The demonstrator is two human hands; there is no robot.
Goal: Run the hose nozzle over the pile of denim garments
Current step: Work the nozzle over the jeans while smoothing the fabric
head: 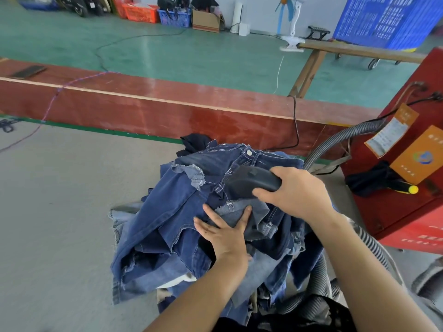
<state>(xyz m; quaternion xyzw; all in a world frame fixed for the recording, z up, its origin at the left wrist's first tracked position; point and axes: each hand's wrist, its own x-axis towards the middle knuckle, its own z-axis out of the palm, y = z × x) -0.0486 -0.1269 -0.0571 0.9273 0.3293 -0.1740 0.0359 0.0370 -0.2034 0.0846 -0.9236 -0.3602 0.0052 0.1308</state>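
While right hand (296, 192) grips nozzle (251, 182), left hand (223, 230) flat on denim pile (167, 224)

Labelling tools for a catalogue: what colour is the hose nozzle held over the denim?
Black, matte; the hose nozzle shows plainly in the head view, gripped by the right hand.

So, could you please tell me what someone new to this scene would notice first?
The eye lands on the pile of jeans heaped in the middle of the grey table. On top of it, the right hand holds a black nozzle against the denim, while the left hand presses flat on the cloth just below. At the right edge stands a red machine, with a grey ribbed hose beside it.
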